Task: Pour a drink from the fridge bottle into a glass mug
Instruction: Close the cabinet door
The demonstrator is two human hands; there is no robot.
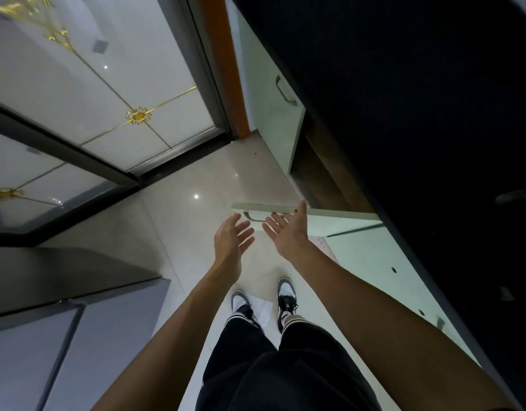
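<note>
Both grips are open and hold nothing: left grip and right grip reach forward with fingers spread, close together, over the floor. The bottle and mug are out of view. The right thumb is near the top edge of an open cabinet door. A grey unit, perhaps the fridge, stands lower left. The dark worktop runs along the right.

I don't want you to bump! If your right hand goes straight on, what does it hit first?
Probably the open cabinet door: the right hand points at its edge, next to the handle. Depth is unclear, so I cannot tell if it touches yet.
</note>
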